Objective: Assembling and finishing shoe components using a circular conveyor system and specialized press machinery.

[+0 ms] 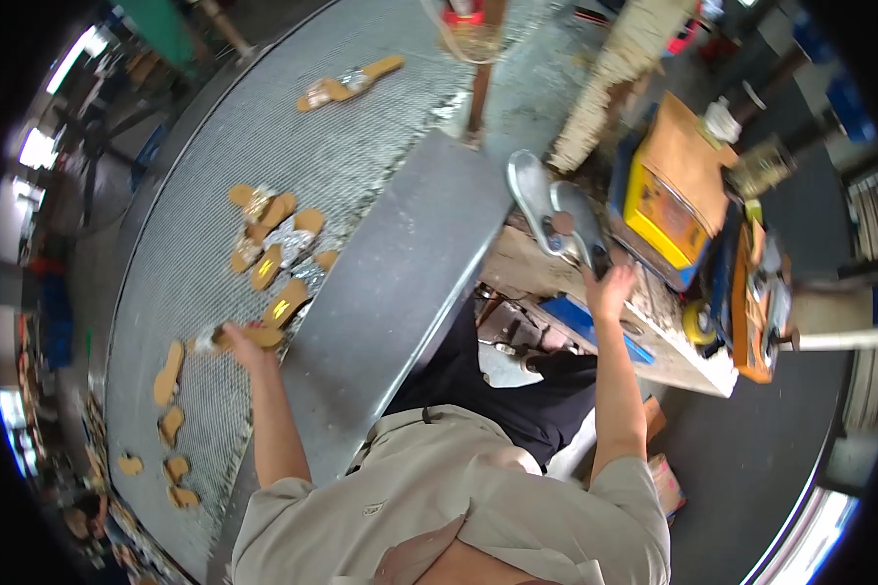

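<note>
Left hand [236,341] reaches onto the curved mesh conveyor [205,175], fingers closed on a flat tan sandal [254,336] with a silvery strap end, lying at the belt's near edge beside the grey metal guard panel [400,263]. Right hand [610,288] is raised over the cluttered tabletop [673,351], fingers wrapped around the dark handle of a shiny silver shoe last [541,205], sole-shaped and tilted up. More tan sandals [273,239] with foil-like straps lie heaped just up the belt from the left hand.
</note>
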A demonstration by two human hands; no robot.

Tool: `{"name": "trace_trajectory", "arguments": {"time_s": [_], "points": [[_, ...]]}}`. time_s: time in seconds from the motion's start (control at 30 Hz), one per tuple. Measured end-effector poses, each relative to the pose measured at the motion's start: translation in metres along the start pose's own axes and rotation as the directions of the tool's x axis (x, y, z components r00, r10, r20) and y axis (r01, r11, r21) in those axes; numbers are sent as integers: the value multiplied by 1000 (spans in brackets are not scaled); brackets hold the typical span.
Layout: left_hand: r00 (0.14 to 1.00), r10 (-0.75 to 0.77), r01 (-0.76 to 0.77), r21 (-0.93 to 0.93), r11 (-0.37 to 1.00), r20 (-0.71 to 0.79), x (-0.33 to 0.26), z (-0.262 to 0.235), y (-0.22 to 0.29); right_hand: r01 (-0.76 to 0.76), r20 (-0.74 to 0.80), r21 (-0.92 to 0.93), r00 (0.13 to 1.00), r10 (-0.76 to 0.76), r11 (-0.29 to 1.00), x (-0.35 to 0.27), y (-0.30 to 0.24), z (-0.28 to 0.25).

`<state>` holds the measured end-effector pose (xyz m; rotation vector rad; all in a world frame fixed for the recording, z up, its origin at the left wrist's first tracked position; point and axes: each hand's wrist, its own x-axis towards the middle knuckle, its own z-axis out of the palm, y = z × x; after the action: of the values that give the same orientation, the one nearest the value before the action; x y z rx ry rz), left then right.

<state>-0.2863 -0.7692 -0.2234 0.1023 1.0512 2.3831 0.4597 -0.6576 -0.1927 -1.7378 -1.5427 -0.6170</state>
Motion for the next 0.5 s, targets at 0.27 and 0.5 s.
{"name": "trace_trajectory", "arguments": {"time_s": [0.27,0.5], "points": [[830,-280,337,-35,941,482,-105,52,-8,-62,-82,255,993,86,965,-21,-132,-37],[667,-444,540,22,841,598,-169,126,-45,-239,69,359,971,230,902,20,-141,3]]}}
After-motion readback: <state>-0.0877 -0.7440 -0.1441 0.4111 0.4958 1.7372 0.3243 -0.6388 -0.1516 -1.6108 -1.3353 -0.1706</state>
